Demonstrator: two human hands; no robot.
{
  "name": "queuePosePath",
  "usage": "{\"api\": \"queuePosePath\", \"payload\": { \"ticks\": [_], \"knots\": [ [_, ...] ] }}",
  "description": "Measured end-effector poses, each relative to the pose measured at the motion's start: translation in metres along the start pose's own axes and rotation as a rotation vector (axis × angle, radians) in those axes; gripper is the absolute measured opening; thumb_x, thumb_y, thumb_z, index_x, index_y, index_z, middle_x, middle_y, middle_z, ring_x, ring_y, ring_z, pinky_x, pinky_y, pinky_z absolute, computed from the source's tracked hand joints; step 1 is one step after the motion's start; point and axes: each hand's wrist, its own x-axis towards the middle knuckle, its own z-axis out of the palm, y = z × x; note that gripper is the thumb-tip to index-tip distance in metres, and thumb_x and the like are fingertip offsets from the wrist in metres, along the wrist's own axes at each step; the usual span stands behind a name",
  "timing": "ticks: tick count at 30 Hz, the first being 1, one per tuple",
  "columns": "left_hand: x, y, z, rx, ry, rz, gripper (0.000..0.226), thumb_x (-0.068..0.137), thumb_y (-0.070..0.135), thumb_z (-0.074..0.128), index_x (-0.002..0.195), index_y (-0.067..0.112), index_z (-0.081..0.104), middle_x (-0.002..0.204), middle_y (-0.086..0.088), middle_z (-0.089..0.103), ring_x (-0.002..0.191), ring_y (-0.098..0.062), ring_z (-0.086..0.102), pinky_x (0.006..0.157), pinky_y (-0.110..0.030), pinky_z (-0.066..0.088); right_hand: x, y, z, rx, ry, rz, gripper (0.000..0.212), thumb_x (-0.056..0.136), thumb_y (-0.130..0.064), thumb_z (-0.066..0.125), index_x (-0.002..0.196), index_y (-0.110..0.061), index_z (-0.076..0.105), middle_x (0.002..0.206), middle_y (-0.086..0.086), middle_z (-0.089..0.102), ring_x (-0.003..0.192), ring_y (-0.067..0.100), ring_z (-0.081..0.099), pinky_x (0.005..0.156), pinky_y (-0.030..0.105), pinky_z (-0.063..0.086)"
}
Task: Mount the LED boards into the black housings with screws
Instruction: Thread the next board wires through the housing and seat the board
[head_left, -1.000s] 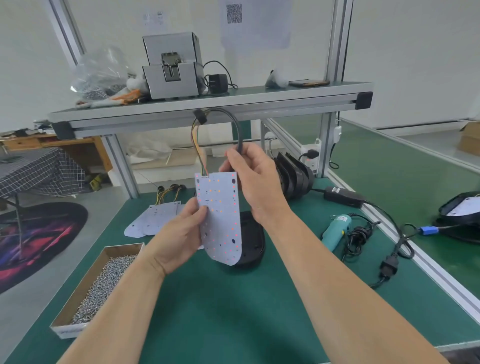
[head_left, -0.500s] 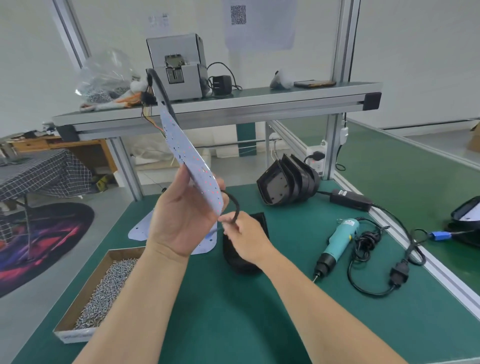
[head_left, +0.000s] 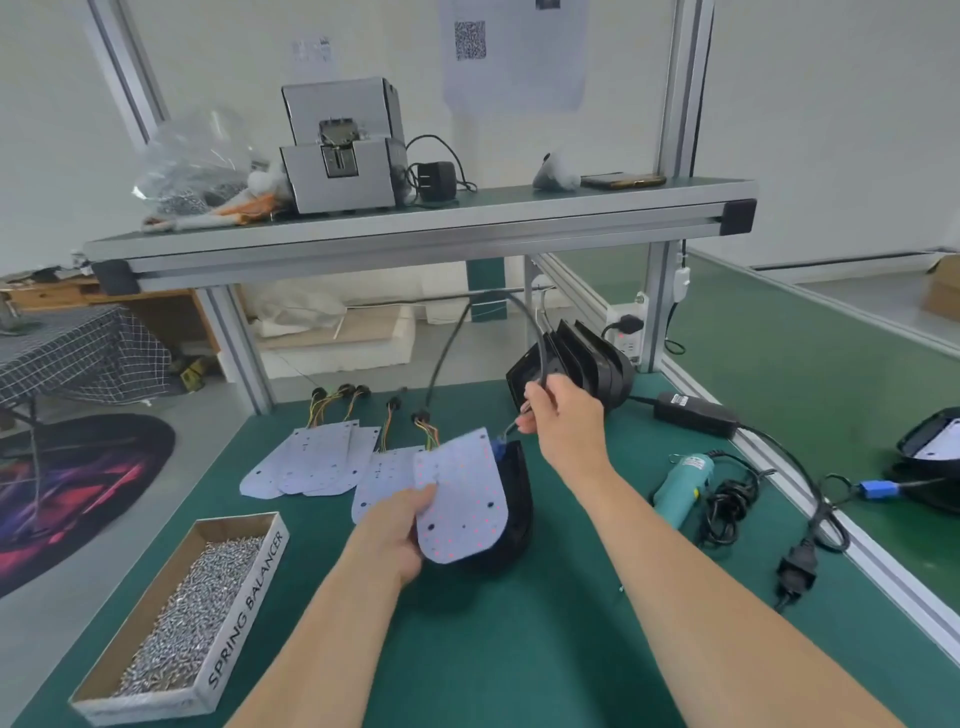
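Near frame centre, the left hand (head_left: 393, 536) holds an LED board (head_left: 464, 494) in a pinching grip over a black housing (head_left: 521, 500) on the green counter (head_left: 519, 654); the right hand (head_left: 563, 415) grips its black cable (head_left: 445, 347).

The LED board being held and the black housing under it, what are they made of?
LED board: thin stiff sheet, matte white face, probably a coated circuit board; it looks flat though held by one edge. Black housing: likely moulded plastic, smooth, curved wall.

Brown cardboard screw box (head_left: 244, 566) left of the black plastic housing (head_left: 517, 499); teal electric screwdriver (head_left: 680, 483) right; white LED boards (head_left: 317, 462) behind-left.
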Motion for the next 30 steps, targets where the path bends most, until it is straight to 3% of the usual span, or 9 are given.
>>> {"api": "queuePosePath", "payload": {
  "ticks": [3, 6, 11, 16, 19, 24, 27, 30],
  "knots": [
    [0.017, -0.01, 0.001, 0.03, -0.018, -0.047, 0.027, 0.099, -0.003, 0.049, 0.125, -0.005, 0.058, 0.125, -0.022, 0.065, 0.104, -0.034, 0.063, 0.086, -0.052, 0.049, -0.003, 0.013, 0.007, -0.023, -0.038, 0.025, 0.029, 0.103, -0.013, 0.054, 0.081, 0.006, 0.056, 0.069, 0.013, 0.07, 0.059, 0.017, 0.072, 0.072, 0.048, 0.06],
    [0.024, -0.011, 0.001, 0.157, -0.087, -0.041, 0.022, 0.1, -0.001, 0.046, 0.114, 0.0, 0.064, 0.112, -0.017, 0.073, 0.092, -0.028, 0.07, 0.075, -0.042, 0.053, -0.003, 0.024, 0.008, -0.052, -0.049, 0.064, 0.03, 0.103, -0.014, 0.054, 0.078, 0.002, 0.056, 0.068, 0.01, 0.071, 0.058, 0.015, 0.072, 0.075, 0.05, 0.058],
    [0.03, -0.018, -0.017, 0.172, -0.23, 0.019, 0.026, 0.099, 0.001, 0.049, 0.122, -0.001, 0.061, 0.125, -0.018, 0.068, 0.109, -0.03, 0.068, 0.088, -0.041, 0.052, 0.005, 0.023, 0.0, 0.033, -0.099, 0.092, 0.027, 0.101, -0.011, 0.055, 0.075, -0.006, 0.061, 0.074, 0.01, 0.072, 0.065, 0.023, 0.074, 0.08, 0.052, 0.058],
    [0.027, -0.016, -0.035, 0.209, -0.389, 0.128, 0.04, 0.093, 0.01, 0.057, 0.133, 0.008, 0.059, 0.132, -0.014, 0.064, 0.123, -0.031, 0.061, 0.101, -0.046, 0.048, 0.007, 0.001, -0.014, 0.139, -0.168, 0.015, 0.023, 0.102, -0.011, 0.055, 0.086, 0.001, 0.066, 0.082, 0.013, 0.072, 0.069, 0.023, 0.074, 0.077, 0.044, 0.062],
    [0.021, -0.008, -0.036, 0.271, -0.429, 0.2, 0.039, 0.092, 0.012, 0.059, 0.13, 0.011, 0.063, 0.133, -0.015, 0.063, 0.125, -0.035, 0.058, 0.107, -0.049, 0.045, 0.005, -0.018, -0.02, 0.177, -0.178, -0.053, 0.021, 0.102, -0.011, 0.056, 0.089, 0.001, 0.067, 0.085, 0.015, 0.072, 0.074, 0.023, 0.074, 0.076, 0.036, 0.063],
    [0.011, 0.002, -0.04, 0.191, -0.468, 0.267, 0.037, 0.09, 0.011, 0.059, 0.127, 0.013, 0.067, 0.135, -0.014, 0.063, 0.119, -0.027, 0.063, 0.091, -0.034, 0.055, -0.002, -0.04, -0.03, 0.012, -0.205, -0.222, 0.023, 0.103, -0.015, 0.056, 0.086, 0.0, 0.062, 0.079, 0.01, 0.07, 0.072, 0.011, 0.073, 0.075, 0.035, 0.061],
    [0.006, 0.001, -0.044, 0.087, -0.502, 0.27, 0.04, 0.091, 0.009, 0.056, 0.13, 0.015, 0.065, 0.137, -0.012, 0.061, 0.123, -0.027, 0.061, 0.091, -0.034, 0.056, -0.003, -0.045, -0.035, -0.003, -0.209, -0.208, 0.026, 0.103, -0.017, 0.057, 0.081, -0.003, 0.059, 0.074, 0.007, 0.07, 0.067, 0.011, 0.072, 0.073, 0.038, 0.06],
    [0.002, -0.002, -0.046, 0.072, -0.513, 0.265, 0.04, 0.091, 0.008, 0.055, 0.129, 0.015, 0.066, 0.139, -0.014, 0.06, 0.124, -0.027, 0.061, 0.097, -0.038, 0.053, -0.009, -0.047, -0.03, 0.026, -0.209, -0.225, 0.025, 0.102, -0.015, 0.057, 0.083, 0.001, 0.06, 0.077, 0.009, 0.069, 0.069, 0.01, 0.072, 0.071, 0.029, 0.06]
  ]
}}
